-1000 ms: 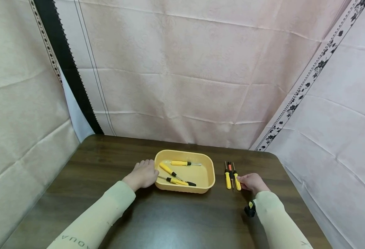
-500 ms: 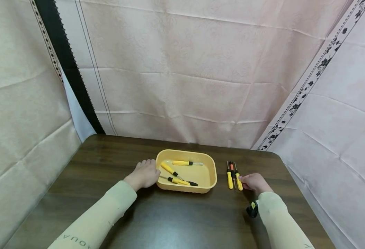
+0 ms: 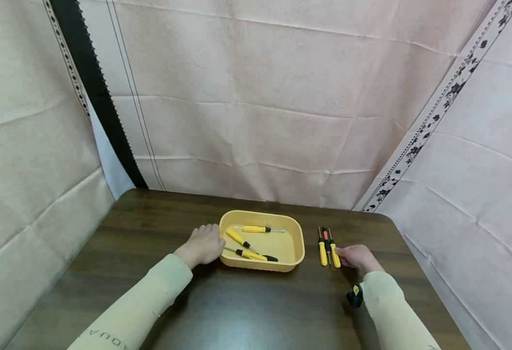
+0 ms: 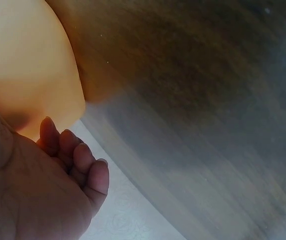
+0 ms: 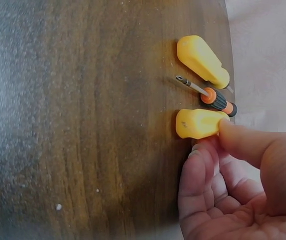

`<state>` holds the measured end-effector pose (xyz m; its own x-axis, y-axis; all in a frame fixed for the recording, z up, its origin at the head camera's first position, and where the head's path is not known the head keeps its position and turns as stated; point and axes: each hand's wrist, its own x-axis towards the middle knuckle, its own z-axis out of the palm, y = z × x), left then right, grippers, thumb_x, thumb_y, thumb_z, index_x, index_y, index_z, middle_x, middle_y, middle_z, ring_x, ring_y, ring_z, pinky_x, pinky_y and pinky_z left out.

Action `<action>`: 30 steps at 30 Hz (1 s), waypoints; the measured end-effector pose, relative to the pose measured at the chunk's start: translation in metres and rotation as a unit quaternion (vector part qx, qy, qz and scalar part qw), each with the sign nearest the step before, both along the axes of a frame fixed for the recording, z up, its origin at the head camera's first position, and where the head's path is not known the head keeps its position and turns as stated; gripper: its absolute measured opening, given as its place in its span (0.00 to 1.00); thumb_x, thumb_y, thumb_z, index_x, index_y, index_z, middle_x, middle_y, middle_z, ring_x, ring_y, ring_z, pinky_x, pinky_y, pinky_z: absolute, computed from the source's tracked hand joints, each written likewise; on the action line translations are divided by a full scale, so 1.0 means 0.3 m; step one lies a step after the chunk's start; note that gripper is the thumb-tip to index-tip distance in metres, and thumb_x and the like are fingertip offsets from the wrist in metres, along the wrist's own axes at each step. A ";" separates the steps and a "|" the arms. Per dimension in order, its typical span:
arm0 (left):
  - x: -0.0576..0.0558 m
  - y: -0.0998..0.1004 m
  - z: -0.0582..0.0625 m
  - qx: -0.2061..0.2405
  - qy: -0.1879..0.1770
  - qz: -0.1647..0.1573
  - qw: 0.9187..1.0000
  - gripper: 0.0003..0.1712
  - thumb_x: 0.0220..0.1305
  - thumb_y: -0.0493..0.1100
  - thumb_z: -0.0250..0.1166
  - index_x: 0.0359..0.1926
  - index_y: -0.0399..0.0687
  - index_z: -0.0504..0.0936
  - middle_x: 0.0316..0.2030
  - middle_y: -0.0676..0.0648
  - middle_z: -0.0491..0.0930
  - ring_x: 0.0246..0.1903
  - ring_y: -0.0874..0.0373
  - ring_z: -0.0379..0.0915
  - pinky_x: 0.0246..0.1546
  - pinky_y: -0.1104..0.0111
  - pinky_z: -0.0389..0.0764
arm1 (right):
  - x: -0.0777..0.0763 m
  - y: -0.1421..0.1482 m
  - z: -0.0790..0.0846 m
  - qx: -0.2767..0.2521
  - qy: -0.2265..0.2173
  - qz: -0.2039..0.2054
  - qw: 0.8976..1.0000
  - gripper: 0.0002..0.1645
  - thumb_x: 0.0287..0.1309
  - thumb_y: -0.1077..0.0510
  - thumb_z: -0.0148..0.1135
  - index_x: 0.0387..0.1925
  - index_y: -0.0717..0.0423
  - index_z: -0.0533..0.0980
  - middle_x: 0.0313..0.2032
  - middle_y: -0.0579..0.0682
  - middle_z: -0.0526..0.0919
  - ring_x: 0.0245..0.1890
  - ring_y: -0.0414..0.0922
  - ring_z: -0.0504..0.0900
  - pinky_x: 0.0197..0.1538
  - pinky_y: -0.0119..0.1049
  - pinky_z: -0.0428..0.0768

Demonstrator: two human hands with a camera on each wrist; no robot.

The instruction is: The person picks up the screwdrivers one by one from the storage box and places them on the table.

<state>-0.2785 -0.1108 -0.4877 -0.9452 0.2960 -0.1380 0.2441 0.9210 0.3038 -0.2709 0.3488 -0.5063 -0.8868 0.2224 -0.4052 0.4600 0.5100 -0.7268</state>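
My right hand (image 3: 358, 257) pinches a yellow-handled screwdriver (image 5: 197, 124) between thumb and fingers; it lies at the right end of a row on the table. Beside it in the row are a small black-and-orange screwdriver (image 5: 217, 102), tip toward me, and another yellow-handled screwdriver (image 5: 198, 59). My left hand (image 3: 202, 244) holds the left end of a yellow plastic tray (image 3: 290, 245), with its fingers curled in the left wrist view; the thumb is mostly hidden. Inside the tray lie yellow-and-black screwdrivers (image 3: 257, 229), pointing different ways.
The dark wooden table (image 3: 247, 311) has rounded far corners. Pale cloth (image 3: 256, 97) hangs behind it and at both sides. A black device (image 3: 354, 295) is worn at my right wrist.
The head view has shifted slightly, so everything appears a little farther right than a second ago. Both hands and the screwdrivers keep their places relative to one another.
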 end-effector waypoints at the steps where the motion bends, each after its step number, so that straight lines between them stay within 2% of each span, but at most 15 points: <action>1: 0.000 0.000 0.000 -0.001 -0.001 -0.001 1.000 0.23 0.72 0.51 0.41 0.54 0.38 0.68 0.43 0.44 0.68 0.41 0.50 0.61 0.48 0.55 0.63 | 0.000 0.000 0.000 -0.002 0.001 -0.003 1.000 0.21 0.60 0.48 0.64 0.40 0.65 0.80 0.29 0.50 0.80 0.29 0.43 0.77 0.36 0.34 0.78; 7: 0.001 -0.001 0.002 0.003 -0.002 -0.001 1.000 0.23 0.71 0.51 0.41 0.53 0.37 0.68 0.42 0.44 0.68 0.41 0.50 0.61 0.48 0.55 0.63 | 0.011 -0.002 0.004 -0.033 0.005 -0.014 0.999 0.23 0.63 0.47 0.62 0.42 0.67 0.77 0.33 0.51 0.80 0.31 0.44 0.78 0.38 0.34 0.79; 13: -0.004 -0.003 -0.005 0.005 -0.001 -0.002 1.000 0.23 0.71 0.50 0.41 0.54 0.37 0.68 0.42 0.44 0.68 0.41 0.50 0.61 0.47 0.55 0.63 | 0.021 -0.006 0.011 -0.057 0.012 -0.029 0.998 0.30 0.64 0.43 0.59 0.48 0.69 0.75 0.37 0.54 0.81 0.34 0.44 0.79 0.40 0.35 0.80; 18: -0.011 0.003 -0.015 0.003 -0.002 -0.001 1.000 0.25 0.70 0.50 0.42 0.56 0.35 0.67 0.45 0.43 0.69 0.42 0.49 0.62 0.49 0.54 0.63 | 0.021 -0.007 0.017 -0.079 0.038 -0.042 0.995 0.36 0.65 0.41 0.58 0.55 0.72 0.70 0.46 0.61 0.79 0.40 0.47 0.81 0.46 0.40 0.80; 23: -0.012 0.004 -0.016 -0.005 -0.005 0.000 1.000 0.26 0.71 0.51 0.42 0.57 0.35 0.67 0.47 0.42 0.69 0.43 0.49 0.62 0.50 0.54 0.63 | 0.006 -0.058 0.072 -0.082 0.094 -0.022 0.992 0.40 0.63 0.37 0.57 0.58 0.68 0.70 0.55 0.65 0.75 0.51 0.55 0.78 0.52 0.45 0.77; 26: -0.010 0.002 -0.011 0.000 -0.008 0.002 1.000 0.25 0.71 0.51 0.43 0.57 0.36 0.67 0.45 0.43 0.69 0.42 0.49 0.61 0.49 0.54 0.63 | -0.008 -0.115 0.116 -0.101 0.125 -0.003 0.987 0.40 0.62 0.37 0.58 0.59 0.68 0.70 0.55 0.65 0.75 0.54 0.58 0.76 0.54 0.47 0.75; 30: -0.007 0.002 -0.005 0.005 -0.007 0.001 1.000 0.23 0.71 0.50 0.42 0.54 0.36 0.68 0.42 0.44 0.68 0.40 0.50 0.61 0.46 0.56 0.63 | -0.015 -0.195 0.168 -0.118 0.137 0.027 0.983 0.39 0.61 0.37 0.60 0.56 0.67 0.72 0.50 0.62 0.77 0.52 0.58 0.76 0.55 0.48 0.74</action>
<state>-0.2807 -0.1103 -0.4893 -0.9438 0.2953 -0.1487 0.2375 0.9183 0.3166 -0.2755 0.2904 -0.4561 -0.9777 0.1008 -0.1843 0.2077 0.3302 -0.9208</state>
